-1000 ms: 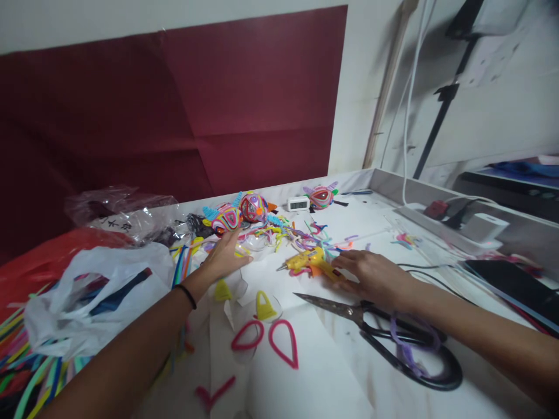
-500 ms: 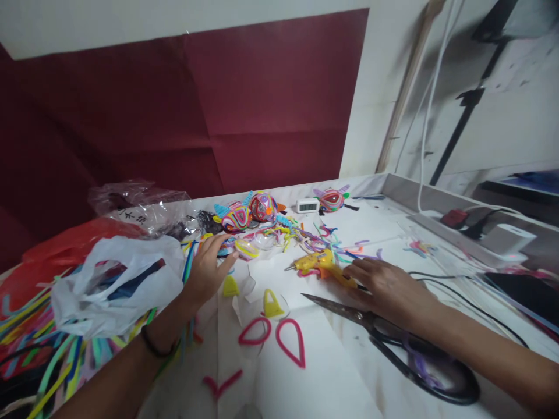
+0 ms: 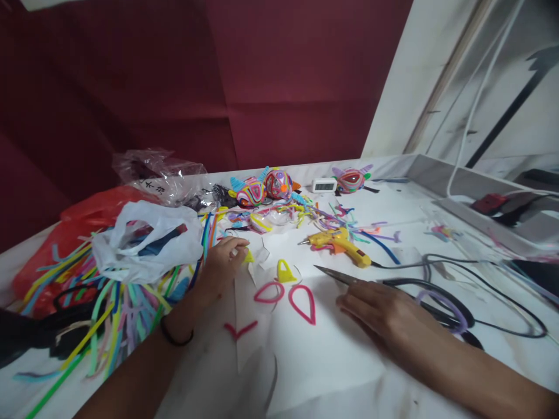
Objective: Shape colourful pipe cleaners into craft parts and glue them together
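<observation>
My left hand (image 3: 223,263) has its fingers curled in at a small yellow pipe-cleaner piece (image 3: 249,256) and partly covers it. My right hand (image 3: 384,308) lies across the middle of the large scissors (image 3: 334,273), fingers stretched forward and hiding the pivot. Between the hands, on white paper (image 3: 318,366), lie a yellow pipe-cleaner triangle (image 3: 285,272) and two pink teardrop loops, one on the left (image 3: 269,293) and one on the right (image 3: 303,305). Nearer me is a pink V-shaped piece (image 3: 239,330). A yellow hot glue gun (image 3: 334,240) rests beyond the scissors.
Loose pipe cleaners (image 3: 113,326) and a white plastic bag (image 3: 152,256) fill the left side. Decorated fish-like crafts (image 3: 251,191) and a small digital clock (image 3: 324,185) stand at the back. The glue gun's black cable (image 3: 502,323) loops at the right, near a power strip (image 3: 515,221).
My right hand has left the glue gun and come nearer, over the scissors. My left hand has come down to the yellow piece. The view has tilted downward.
</observation>
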The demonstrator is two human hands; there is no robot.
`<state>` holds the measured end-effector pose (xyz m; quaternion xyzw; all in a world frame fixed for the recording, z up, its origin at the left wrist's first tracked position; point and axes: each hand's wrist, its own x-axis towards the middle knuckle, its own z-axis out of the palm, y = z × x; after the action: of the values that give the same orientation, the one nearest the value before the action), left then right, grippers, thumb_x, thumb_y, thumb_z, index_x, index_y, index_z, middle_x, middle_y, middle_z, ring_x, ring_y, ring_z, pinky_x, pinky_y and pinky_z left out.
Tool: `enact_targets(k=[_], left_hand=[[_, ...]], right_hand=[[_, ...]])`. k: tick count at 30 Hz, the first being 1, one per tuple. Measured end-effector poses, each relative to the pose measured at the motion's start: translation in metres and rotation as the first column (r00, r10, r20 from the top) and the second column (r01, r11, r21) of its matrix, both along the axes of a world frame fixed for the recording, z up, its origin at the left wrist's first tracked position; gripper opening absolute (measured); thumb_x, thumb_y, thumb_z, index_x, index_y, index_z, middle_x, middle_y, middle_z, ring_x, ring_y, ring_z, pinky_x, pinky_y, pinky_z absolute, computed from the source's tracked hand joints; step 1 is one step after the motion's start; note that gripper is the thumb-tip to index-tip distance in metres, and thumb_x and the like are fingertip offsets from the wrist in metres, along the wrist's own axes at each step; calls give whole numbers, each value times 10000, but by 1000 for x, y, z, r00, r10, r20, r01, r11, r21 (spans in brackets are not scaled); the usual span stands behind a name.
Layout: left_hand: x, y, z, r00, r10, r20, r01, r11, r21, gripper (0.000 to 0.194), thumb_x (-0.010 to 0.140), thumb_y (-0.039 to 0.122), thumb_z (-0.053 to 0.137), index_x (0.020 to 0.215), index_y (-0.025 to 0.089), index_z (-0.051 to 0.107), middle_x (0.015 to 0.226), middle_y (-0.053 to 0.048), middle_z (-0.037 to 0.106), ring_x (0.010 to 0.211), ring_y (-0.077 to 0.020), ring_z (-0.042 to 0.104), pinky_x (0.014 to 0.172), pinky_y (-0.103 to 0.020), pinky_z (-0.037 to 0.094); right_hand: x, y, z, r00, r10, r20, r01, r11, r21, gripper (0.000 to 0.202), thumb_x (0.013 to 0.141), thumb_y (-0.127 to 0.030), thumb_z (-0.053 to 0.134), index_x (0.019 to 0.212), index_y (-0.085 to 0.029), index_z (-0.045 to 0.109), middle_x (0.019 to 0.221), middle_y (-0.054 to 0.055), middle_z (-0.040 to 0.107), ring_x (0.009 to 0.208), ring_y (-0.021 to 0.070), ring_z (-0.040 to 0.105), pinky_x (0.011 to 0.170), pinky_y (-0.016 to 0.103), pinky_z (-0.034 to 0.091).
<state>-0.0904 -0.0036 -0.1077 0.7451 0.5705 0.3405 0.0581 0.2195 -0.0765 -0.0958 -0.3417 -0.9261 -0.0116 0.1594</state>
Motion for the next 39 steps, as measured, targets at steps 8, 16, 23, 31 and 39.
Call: enact_targets(k=[8, 16, 23, 31, 39], left_hand=[[-5, -9, -6, 995, -66, -75, 70, 996, 58, 258, 851, 263, 423, 909, 197, 665, 934, -40, 694, 816, -167, 626, 708, -278, 508], [-10, -10, -8, 984, -103, -142, 126, 979, 160, 273, 879, 269, 420, 903, 167, 672, 906, -53, 699, 843, -178, 633, 800, -299, 501], [-11, -16, -6, 967, -132, -219, 168, 974, 155, 293, 916, 255, 362, 977, 189, 641, 981, -59, 674, 954, -186, 605, 880, -315, 471], [-10, -20, -3, 954, -140, -266, 187, 969, 159, 270, 927, 250, 372, 985, 177, 625, 974, -67, 657, 935, -193, 597, 860, -331, 475], [-15, -20, 1, 945, -92, -315, 162, 966, 202, 257, 920, 233, 388, 973, 169, 631, 968, -73, 663, 952, -200, 596, 878, -329, 472]], right_hand=[[-27, 8, 4, 995, -101, 8, 101, 986, -135, 210, 862, -121, 451, 853, -161, 658, 735, 71, 648, 627, 164, 592, 565, 265, 399], [-40, 34, 8, 980, -193, -51, 161, 918, -362, 210, 791, -90, 501, 865, -154, 687, 751, 59, 685, 615, 132, 582, 575, 231, 395], [-56, 61, 26, 980, -197, 39, 200, 944, -262, 235, 793, -80, 512, 899, -171, 700, 859, 64, 704, 730, 149, 615, 649, 231, 405], [-90, 104, 29, 954, 72, 290, 26, 947, -321, 330, 803, -113, 574, 1104, -219, 656, 1067, 71, 657, 949, 197, 608, 724, 234, 414], [-108, 114, 27, 895, 247, 371, -107, 928, -357, 289, 766, -84, 596, 1002, -227, 683, 1037, 57, 623, 910, 184, 604, 713, 237, 416]])
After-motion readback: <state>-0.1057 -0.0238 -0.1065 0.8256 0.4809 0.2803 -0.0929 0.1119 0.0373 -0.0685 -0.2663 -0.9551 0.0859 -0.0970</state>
